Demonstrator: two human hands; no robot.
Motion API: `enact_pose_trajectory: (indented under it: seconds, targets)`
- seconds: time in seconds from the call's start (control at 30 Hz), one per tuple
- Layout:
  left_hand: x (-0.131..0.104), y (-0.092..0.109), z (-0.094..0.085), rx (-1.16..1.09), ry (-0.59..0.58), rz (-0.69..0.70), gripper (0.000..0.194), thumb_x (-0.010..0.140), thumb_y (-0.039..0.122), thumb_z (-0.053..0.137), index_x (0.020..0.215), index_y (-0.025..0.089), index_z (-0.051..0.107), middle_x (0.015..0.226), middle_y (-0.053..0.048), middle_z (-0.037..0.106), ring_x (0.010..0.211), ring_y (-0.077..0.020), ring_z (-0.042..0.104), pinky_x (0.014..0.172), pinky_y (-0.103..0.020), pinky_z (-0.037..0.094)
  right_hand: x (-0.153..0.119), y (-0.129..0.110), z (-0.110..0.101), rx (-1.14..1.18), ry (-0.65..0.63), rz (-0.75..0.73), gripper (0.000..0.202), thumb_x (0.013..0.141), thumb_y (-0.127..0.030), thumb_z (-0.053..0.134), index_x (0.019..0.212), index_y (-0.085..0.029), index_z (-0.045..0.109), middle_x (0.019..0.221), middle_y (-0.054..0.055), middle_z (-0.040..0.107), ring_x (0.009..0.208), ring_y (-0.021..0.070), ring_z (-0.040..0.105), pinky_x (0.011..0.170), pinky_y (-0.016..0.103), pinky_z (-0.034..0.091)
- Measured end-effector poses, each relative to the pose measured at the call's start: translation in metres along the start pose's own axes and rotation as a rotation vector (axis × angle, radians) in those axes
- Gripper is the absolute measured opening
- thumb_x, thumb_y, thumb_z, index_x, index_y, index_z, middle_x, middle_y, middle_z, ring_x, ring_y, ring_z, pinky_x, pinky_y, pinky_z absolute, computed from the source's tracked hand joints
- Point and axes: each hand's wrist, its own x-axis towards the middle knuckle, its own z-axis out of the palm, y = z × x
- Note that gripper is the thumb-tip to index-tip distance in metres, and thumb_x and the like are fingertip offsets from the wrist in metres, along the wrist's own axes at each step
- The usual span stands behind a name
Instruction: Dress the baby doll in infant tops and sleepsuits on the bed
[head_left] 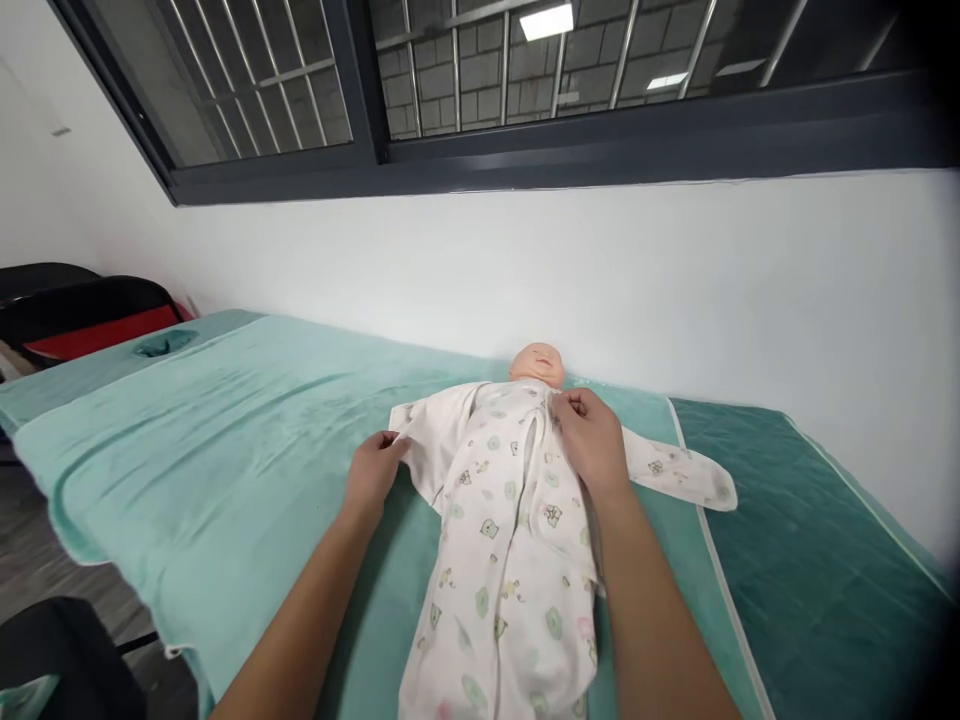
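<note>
A baby doll [538, 364] lies on its back with its head toward the wall. It is dressed in a white baby sleepsuit [480, 560] printed with small green and brown figures, its front seam running down the middle. At the sleeve on the left side, my left hand [375, 468] pinches the fabric near the cuff. My right hand [592, 436] is closed at the upper chest by the neckline, with fabric at its fingertips. The other sleeve [682, 474] stretches out to the right beyond my right wrist.
A light green cloth [225, 450] covers the bed, with a darker green cover [810, 530] at the right. Behind stands a white wall [675, 290] below a barred, dark-framed window [480, 170]. Black chairs are at the left, one with a red part [112, 332].
</note>
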Motion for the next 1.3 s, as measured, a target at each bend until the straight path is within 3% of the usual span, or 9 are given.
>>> enact_pose_trajectory:
  seconds: [0.17, 0.27, 0.37, 0.43, 0.63, 0.77, 0.93, 1.17, 1.3]
  targets:
    - [-0.047, 0.051, -0.004, -0.453, -0.279, 0.35, 0.017, 0.085, 0.038, 0.06, 0.088, 0.021, 0.059, 0.115, -0.005, 0.065, 0.101, -0.021, 0.059, 0.075, -0.027, 0.043, 0.001, 0.0, -0.007, 0.097, -0.02, 0.083, 0.024, 0.083, -0.043, 0.057, 0.074, -0.021, 0.061, 0.064, -0.003, 0.059, 0.061, 0.014, 0.052, 0.063, 0.027, 0.039]
    - [-0.078, 0.082, -0.01, -0.231, -0.631, 0.596, 0.01, 0.085, 0.029, 0.063, 0.082, 0.02, 0.059, 0.118, -0.006, 0.065, 0.103, -0.02, 0.058, 0.084, -0.029, 0.043, 0.001, 0.0, -0.01, 0.094, -0.018, 0.095, 0.024, 0.083, -0.043, 0.056, 0.074, -0.021, 0.06, 0.063, -0.003, 0.059, 0.06, 0.0139, 0.051, 0.061, 0.027, 0.039]
    - [-0.086, 0.097, -0.01, -0.018, -0.908, 0.625, 0.009, 0.086, 0.029, 0.061, 0.084, 0.021, 0.063, 0.116, -0.005, 0.066, 0.084, -0.0152, 0.059, 0.07, -0.026, 0.043, 0.002, 0.0, -0.01, 0.002, 0.018, 0.08, 0.021, 0.083, -0.041, 0.056, 0.077, -0.022, 0.061, 0.069, -0.002, 0.062, 0.064, 0.015, 0.053, 0.063, 0.028, 0.04]
    - [-0.077, 0.1, -0.004, -0.036, -0.881, 0.591, 0.016, 0.089, 0.035, 0.058, 0.085, 0.021, 0.064, 0.108, -0.005, 0.068, 0.081, -0.0147, 0.058, 0.068, -0.026, 0.043, 0.002, 0.0, -0.008, -0.057, 0.027, 0.034, 0.018, 0.083, -0.038, 0.056, 0.077, -0.022, 0.062, 0.074, -0.002, 0.064, 0.069, 0.0159, 0.055, 0.067, 0.029, 0.041]
    - [-0.011, 0.112, 0.042, 0.128, -0.337, 0.414, 0.027, 0.087, 0.042, 0.054, 0.099, 0.023, 0.069, 0.09, -0.003, 0.069, 0.078, -0.0179, 0.061, 0.064, -0.027, 0.045, 0.006, -0.002, -0.004, -0.075, -0.015, 0.035, 0.017, 0.084, -0.036, 0.055, 0.082, -0.023, 0.067, 0.085, 0.001, 0.066, 0.079, 0.0178, 0.06, 0.078, 0.032, 0.043]
    - [0.018, 0.129, 0.078, 0.374, -0.334, 0.526, 0.023, 0.082, 0.03, 0.054, 0.092, 0.021, 0.073, 0.097, -0.006, 0.072, 0.089, -0.0218, 0.064, 0.076, -0.03, 0.046, 0.008, -0.003, -0.009, -0.046, -0.064, 0.062, 0.02, 0.084, -0.038, 0.056, 0.09, -0.025, 0.071, 0.099, 0.003, 0.067, 0.087, 0.0193, 0.061, 0.082, 0.033, 0.044]
    - [0.013, 0.146, 0.102, 0.173, -0.506, 0.607, 0.03, 0.084, 0.045, 0.054, 0.079, 0.023, 0.073, 0.071, -0.002, 0.067, 0.061, -0.018, 0.059, 0.057, -0.029, 0.04, 0.009, -0.003, -0.011, 0.002, -0.129, 0.074, 0.024, 0.086, -0.041, 0.056, 0.095, -0.026, 0.072, 0.112, 0.004, 0.064, 0.093, 0.0202, 0.061, 0.084, 0.034, 0.046]
    - [0.006, 0.139, 0.103, 0.133, -0.401, 0.662, 0.024, 0.085, 0.033, 0.052, 0.087, 0.023, 0.074, 0.087, -0.004, 0.072, 0.077, -0.0208, 0.063, 0.069, -0.03, 0.044, 0.008, -0.003, -0.005, -0.02, -0.117, 0.083, 0.028, 0.087, -0.042, 0.055, 0.104, -0.028, 0.073, 0.114, 0.005, 0.061, 0.093, 0.0214, 0.061, 0.084, 0.036, 0.047]
    - [0.007, 0.133, 0.096, 0.105, -0.473, 0.56, 0.022, 0.083, 0.035, 0.057, 0.089, 0.023, 0.073, 0.083, -0.001, 0.072, 0.071, -0.0186, 0.062, 0.063, -0.029, 0.043, 0.007, -0.002, -0.002, -0.047, -0.138, 0.069, 0.031, 0.09, -0.042, 0.051, 0.109, -0.029, 0.072, 0.113, 0.005, 0.058, 0.095, 0.0216, 0.061, 0.086, 0.037, 0.047]
